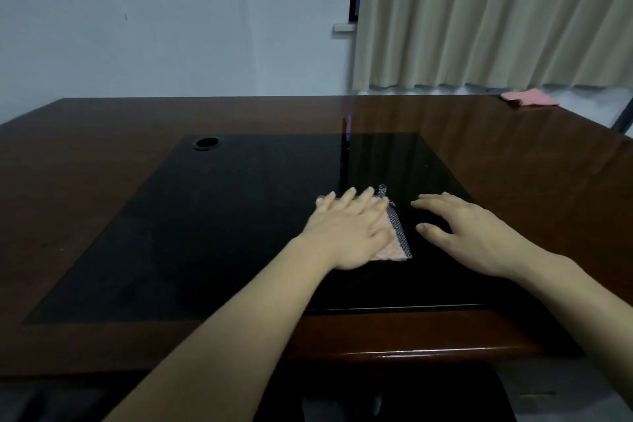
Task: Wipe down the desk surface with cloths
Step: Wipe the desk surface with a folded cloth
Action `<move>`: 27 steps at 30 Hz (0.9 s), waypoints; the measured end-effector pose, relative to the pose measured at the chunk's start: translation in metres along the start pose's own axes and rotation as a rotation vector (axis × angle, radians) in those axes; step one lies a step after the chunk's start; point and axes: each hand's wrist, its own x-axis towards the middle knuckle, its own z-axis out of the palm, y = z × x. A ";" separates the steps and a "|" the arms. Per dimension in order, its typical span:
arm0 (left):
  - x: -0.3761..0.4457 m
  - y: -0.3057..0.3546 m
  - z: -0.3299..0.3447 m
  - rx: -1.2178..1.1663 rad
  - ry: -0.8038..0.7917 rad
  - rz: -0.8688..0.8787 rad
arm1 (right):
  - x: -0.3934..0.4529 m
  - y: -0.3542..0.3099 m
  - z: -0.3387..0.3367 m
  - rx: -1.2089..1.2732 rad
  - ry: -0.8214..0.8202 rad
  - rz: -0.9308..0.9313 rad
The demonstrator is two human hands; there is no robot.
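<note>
So we've got our left hand (pixel 349 229) spread flat, fingers straight, pressing down on a pink cloth (pixel 394 243) that sits on the black inlay (pixel 205 233) in the middle of the desk (pixel 513 164), a bit right of center and toward the near edge. The cloth has a grey checked trim along its right side with a little hanging loop at the far corner. Our right hand (pixel 476 236) is just to the right of the cloth, fingers relaxed and slightly fanned, not holding anything; whether it rests on the glossy surface or floats just above it, we honestly can't tell. There's a second pink cloth (pixel 529 99) way off at the far right corner of the desk, by the curtain (pixel 496 17), so that one's probably meant for the free hand. For the wipe itself, we'd keep the whole palm on the cloth so it doesn't bunch up, and go in overlapping straight passes, since that shiny black panel looks like it will show every streak. Watch the cable hole (pixel 206 143) at the far left of the inlay too: the loop or a corner could snag there, so we'd wipe around it instead of dragging straight over.
</note>
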 end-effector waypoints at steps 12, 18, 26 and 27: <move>-0.056 -0.141 -0.014 0.038 0.017 -0.413 | 0.008 -0.021 -0.003 0.044 -0.055 -0.057; -0.139 -0.183 -0.011 0.013 0.014 -0.576 | 0.021 -0.065 0.010 0.041 -0.086 -0.173; -0.149 -0.079 0.002 0.010 0.019 -0.348 | 0.040 -0.126 0.027 -0.041 -0.170 -0.378; -0.149 -0.071 0.004 -0.008 0.013 -0.308 | 0.042 -0.129 0.027 -0.051 -0.171 -0.391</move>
